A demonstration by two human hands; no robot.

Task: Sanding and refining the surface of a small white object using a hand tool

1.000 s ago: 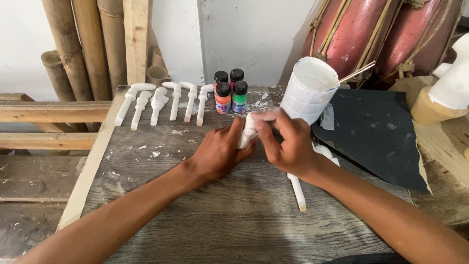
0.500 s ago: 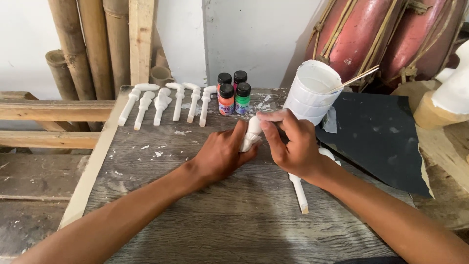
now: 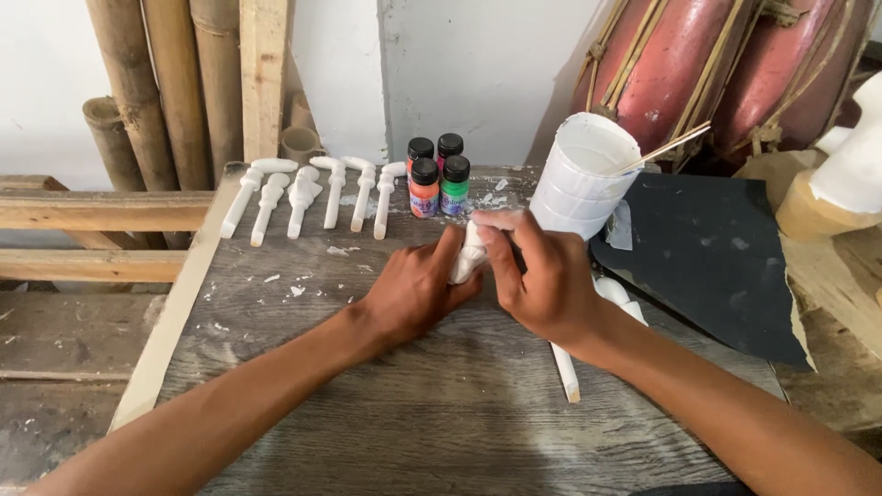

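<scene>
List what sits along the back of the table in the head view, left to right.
Row of white carved pieces → small paint bottles → white cup with a thin stick in it → black sheet.

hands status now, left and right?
Left hand: closed on the small white piece.
Right hand: fingers closed on the same white piece.

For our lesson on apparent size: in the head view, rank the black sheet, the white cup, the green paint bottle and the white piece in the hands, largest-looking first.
1. black sheet
2. white cup
3. green paint bottle and white piece: unsure, since the hands hide most of the piece.
</scene>
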